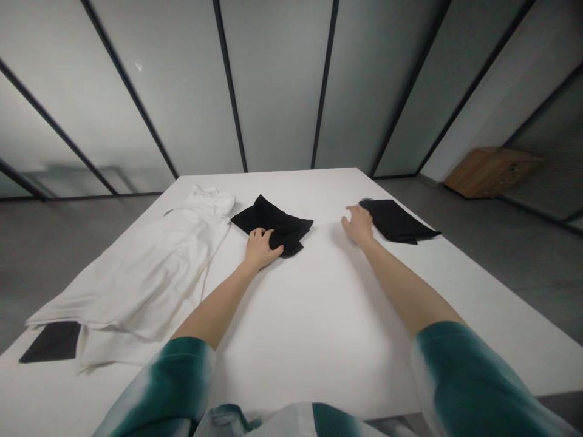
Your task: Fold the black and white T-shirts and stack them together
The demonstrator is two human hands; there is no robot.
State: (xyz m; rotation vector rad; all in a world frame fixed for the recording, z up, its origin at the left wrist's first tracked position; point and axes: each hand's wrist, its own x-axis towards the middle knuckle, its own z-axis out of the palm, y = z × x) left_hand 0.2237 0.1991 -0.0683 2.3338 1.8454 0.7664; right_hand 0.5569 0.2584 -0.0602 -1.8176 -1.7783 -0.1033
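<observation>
Across the white table: crumpled black cloth under the left grip, folded black cloth beside the right grip.
Nearest, a stretch of white between the forearms, and at left a white garment lying lengthwise. Farther on, the crumpled black cloth, just beyond the left grip and slightly rightward, lying crosswise (grip curled over its near edge; pinching or only pressing, cannot tell). Rightward of the right grip, itself spread loosely with nothing visibly held, the folded black cloth, slanting to the right table edge. Sideways room between both cloths; beyond, the far edge, then frosted panels.
</observation>
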